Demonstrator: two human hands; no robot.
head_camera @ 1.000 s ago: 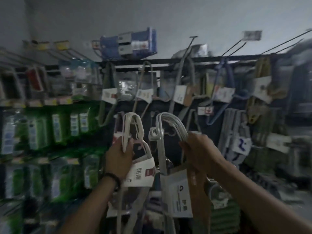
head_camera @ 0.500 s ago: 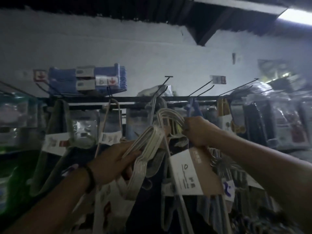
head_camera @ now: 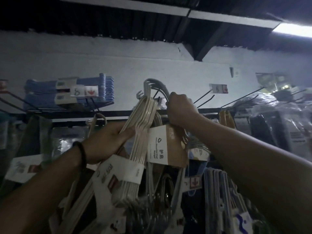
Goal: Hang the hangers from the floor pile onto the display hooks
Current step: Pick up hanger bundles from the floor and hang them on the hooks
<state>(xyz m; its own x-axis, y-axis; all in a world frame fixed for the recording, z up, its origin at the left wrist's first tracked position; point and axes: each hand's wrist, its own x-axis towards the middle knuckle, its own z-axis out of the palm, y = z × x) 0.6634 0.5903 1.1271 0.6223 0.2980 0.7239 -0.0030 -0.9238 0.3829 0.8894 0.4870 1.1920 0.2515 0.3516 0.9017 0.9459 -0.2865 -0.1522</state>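
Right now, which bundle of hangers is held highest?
The grey bundle gripped by the right hand: its hook tops stand above those of the cream bundle, which the left hand grips lower down.

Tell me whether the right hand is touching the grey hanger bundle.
Touching. Head view shows the right hand gripping the grey hanger bundle below its hooks.

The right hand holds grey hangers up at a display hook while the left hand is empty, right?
Not quite: the head view shows the left hand gripping a bundle of cream hangers. The right hand does hold grey hangers up at a display hook.
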